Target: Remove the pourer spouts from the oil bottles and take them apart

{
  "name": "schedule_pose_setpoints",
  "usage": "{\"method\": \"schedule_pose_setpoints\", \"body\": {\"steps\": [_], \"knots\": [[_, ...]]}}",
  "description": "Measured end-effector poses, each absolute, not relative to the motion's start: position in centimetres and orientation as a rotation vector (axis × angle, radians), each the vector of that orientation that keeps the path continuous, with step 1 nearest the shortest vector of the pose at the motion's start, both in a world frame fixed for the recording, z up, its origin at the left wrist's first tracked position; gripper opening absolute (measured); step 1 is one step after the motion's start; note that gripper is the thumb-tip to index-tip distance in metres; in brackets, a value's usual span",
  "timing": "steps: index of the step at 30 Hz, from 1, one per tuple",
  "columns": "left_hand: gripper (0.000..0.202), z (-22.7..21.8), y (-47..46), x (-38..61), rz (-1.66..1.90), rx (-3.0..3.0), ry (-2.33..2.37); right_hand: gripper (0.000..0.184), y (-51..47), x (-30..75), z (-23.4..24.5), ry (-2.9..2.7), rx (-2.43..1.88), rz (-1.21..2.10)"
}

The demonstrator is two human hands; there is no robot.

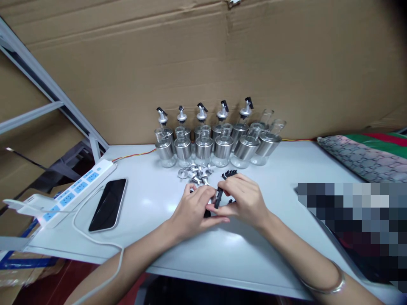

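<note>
My left hand (197, 207) and my right hand (244, 199) meet over the middle of the white table (280, 237). Both are closed in a pinch around a small black plastic part (218, 197) held between them. Just beyond my fingers lies a heap of small silver metal spout pieces (195, 173), and a few small black pieces (229, 173) lie beside it. Behind these stand several glass bottles with steel collars (203, 148); the back row carries silver pourer tops with black levers (222, 111).
A black phone (108, 204) lies at the left beside a white and blue power strip (74, 190) with a white cable (95, 241). Cardboard (222, 59) walls the back. Patterned fabric (362, 156) lies at the right; a metal rack frame (47, 101) stands at left.
</note>
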State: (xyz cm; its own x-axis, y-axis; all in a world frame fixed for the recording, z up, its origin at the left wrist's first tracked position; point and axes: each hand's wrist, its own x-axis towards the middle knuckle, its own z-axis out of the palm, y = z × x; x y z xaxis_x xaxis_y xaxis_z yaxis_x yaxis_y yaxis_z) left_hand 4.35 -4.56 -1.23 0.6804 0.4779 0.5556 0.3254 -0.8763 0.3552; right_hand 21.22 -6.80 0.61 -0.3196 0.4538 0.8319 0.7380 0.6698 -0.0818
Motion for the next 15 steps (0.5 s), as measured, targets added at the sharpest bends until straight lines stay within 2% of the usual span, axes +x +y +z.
{"method": "schedule_pose_setpoints", "body": {"steps": [9,15], "knots": [[0.049,-0.98,-4.74,4.21,0.781,2.690,0.596,0.046,-7.20,20.88,0.80,-2.055,-0.906,-0.523],[0.047,-1.21,-4.68,4.35,0.833,2.651,0.541,0.051,-7.21,20.92,0.81,-2.069,-0.925,-0.579]]}}
